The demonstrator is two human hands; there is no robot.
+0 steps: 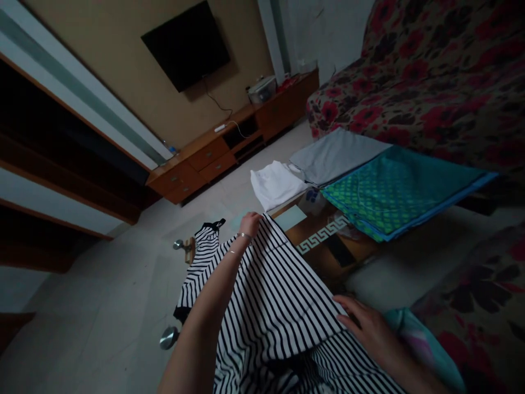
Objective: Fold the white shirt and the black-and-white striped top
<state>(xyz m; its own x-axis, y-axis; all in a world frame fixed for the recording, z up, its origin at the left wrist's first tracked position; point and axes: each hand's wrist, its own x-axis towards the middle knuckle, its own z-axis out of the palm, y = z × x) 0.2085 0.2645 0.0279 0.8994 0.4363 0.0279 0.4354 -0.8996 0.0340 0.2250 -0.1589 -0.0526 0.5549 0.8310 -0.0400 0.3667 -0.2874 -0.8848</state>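
A black-and-white striped garment lies spread over the near end of a glass-topped table, its black-trimmed part hanging out to the left. My left hand, with a bracelet at the wrist, is closed on the garment's far edge. On the right, my right hand rests at the garment's side edge, thumb and fingers apart, fingertips touching the cloth. Beyond the garment lie a folded white cloth, a folded grey cloth and a green-and-blue cloth.
The glass table has a patterned strip and metal-capped legs. A floral sofa stands at the right. A wooden TV cabinet runs along the wall under a television. Teal cloth lies beside my right forearm.
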